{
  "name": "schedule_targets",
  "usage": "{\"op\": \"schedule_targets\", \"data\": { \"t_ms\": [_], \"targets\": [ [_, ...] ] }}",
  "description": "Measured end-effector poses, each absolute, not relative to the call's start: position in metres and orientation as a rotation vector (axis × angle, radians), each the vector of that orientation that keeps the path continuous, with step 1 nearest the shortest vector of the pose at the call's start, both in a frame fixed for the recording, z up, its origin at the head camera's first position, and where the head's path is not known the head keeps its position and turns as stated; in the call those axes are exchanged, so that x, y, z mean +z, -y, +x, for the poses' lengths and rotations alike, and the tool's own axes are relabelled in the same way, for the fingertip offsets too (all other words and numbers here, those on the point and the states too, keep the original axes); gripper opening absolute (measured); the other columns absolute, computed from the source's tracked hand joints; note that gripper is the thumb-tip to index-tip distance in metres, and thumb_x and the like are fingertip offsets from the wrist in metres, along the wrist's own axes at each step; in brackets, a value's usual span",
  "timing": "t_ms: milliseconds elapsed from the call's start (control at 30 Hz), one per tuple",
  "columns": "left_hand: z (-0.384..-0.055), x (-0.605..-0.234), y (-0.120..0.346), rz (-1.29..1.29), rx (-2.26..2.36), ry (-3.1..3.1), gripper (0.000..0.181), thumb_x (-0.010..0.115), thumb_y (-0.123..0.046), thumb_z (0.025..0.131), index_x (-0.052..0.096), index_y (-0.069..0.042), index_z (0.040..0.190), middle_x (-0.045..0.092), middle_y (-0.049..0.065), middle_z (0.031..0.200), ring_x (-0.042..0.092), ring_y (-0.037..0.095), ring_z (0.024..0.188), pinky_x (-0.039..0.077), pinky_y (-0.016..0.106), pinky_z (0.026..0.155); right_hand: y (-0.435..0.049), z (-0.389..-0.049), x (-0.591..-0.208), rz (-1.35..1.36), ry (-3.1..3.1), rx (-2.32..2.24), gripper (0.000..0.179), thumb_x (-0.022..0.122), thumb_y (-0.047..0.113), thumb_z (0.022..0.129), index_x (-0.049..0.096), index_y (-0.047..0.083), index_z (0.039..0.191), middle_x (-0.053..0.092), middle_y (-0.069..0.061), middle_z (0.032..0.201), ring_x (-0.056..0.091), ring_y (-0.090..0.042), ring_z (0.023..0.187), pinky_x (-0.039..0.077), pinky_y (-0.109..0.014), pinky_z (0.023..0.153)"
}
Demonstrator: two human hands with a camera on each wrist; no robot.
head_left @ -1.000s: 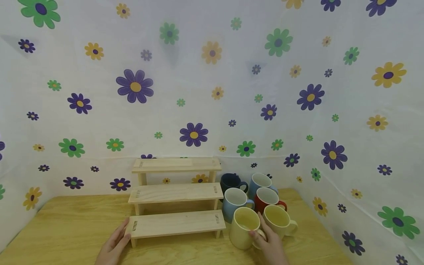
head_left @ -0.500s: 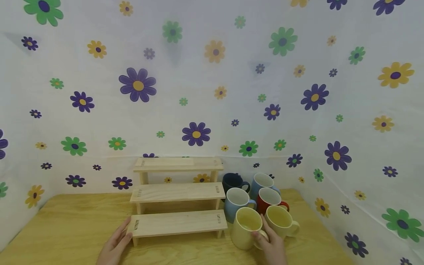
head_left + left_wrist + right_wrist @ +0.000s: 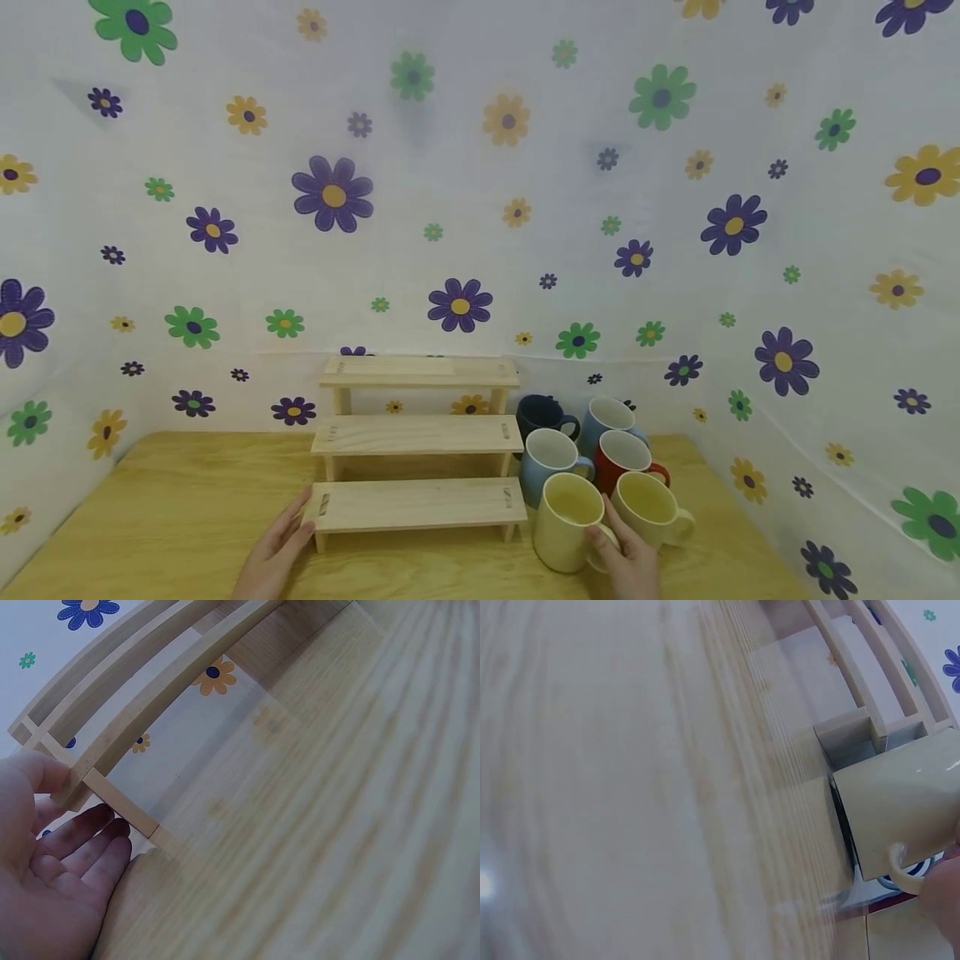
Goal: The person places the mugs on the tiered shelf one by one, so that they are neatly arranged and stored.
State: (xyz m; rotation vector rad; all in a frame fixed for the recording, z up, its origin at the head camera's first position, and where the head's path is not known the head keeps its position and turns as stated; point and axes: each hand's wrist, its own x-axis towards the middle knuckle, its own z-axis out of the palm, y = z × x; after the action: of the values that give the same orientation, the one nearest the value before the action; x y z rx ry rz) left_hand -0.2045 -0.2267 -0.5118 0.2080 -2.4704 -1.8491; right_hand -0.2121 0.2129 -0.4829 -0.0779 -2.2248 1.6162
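Note:
A three-tier wooden display stand stands on the table in the head view. My left hand is at the left end of its lowest board, thumb at the front corner. In the left wrist view the left hand has its thumb against the board, other fingers curled beside the leg. My right hand grips a cream mug at its handle, right of the stand. The right wrist view has the mug close up, the hand partly out of frame; whether its base touches the table I cannot tell.
Behind and beside the held mug stand a second cream mug, a red mug, a light-blue mug, another blue mug and a dark navy mug. White flowered cloth hangs around the wooden table.
The head view has turned slightly left, so the whole scene sits further right in frame. Both hands keep their places on the stand and the cream mug.

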Motion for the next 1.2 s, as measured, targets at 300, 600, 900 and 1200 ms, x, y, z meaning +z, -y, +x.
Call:
{"op": "schedule_targets", "data": {
  "t_ms": [300, 600, 900, 1200],
  "targets": [
    [-0.204, -0.512, 0.227, 0.221, -1.806, 2.503, 0.067, 0.05, -0.046, 0.097, 0.029, -0.013, 0.151, 0.026, 0.005, 0.153, 0.031, 0.032, 0.136, 0.037, 0.018, 0.098, -0.211, -0.21, -0.475, -0.01, 2.17, 1.677, 0.046, 0.068, 0.009, 0.089, 0.052, -0.007, 0.129, 0.058, 0.025, 0.112, 0.048, 0.015, 0.097, 0.04, -0.004, 0.082],
    [-0.204, -0.512, 0.227, 0.212, -1.817, 2.483, 0.066, 0.05, -0.045, 0.098, 0.03, -0.013, 0.151, 0.026, 0.004, 0.153, 0.032, 0.03, 0.135, 0.033, 0.006, 0.088, -0.202, -0.205, -0.442, -0.042, 2.155, 1.731, 0.043, 0.069, 0.013, 0.089, 0.057, 0.001, 0.129, 0.057, 0.01, 0.125, 0.044, 0.018, 0.106, 0.04, -0.004, 0.085],
    [-0.203, -0.512, 0.226, 0.167, -1.824, 2.455, 0.064, 0.051, -0.041, 0.099, 0.031, -0.011, 0.151, 0.026, 0.005, 0.152, 0.03, 0.03, 0.135, 0.032, 0.005, 0.088, -0.187, -0.203, -0.406, -0.079, 2.274, 1.762, 0.049, 0.066, 0.029, 0.091, 0.055, 0.009, 0.135, 0.053, -0.001, 0.135, 0.048, 0.012, 0.108, 0.043, -0.01, 0.085],
    [-0.203, -0.512, 0.226, 0.176, -1.847, 2.454, 0.065, 0.051, -0.042, 0.098, 0.03, -0.011, 0.151, 0.026, 0.007, 0.153, 0.029, 0.034, 0.137, 0.034, 0.008, 0.09, -0.159, -0.217, -0.382, 0.097, 2.165, 1.913, 0.042, 0.066, 0.018, 0.092, 0.059, 0.008, 0.132, 0.055, -0.003, 0.134, 0.047, -0.014, 0.126, 0.046, -0.025, 0.094]
  ]
}}
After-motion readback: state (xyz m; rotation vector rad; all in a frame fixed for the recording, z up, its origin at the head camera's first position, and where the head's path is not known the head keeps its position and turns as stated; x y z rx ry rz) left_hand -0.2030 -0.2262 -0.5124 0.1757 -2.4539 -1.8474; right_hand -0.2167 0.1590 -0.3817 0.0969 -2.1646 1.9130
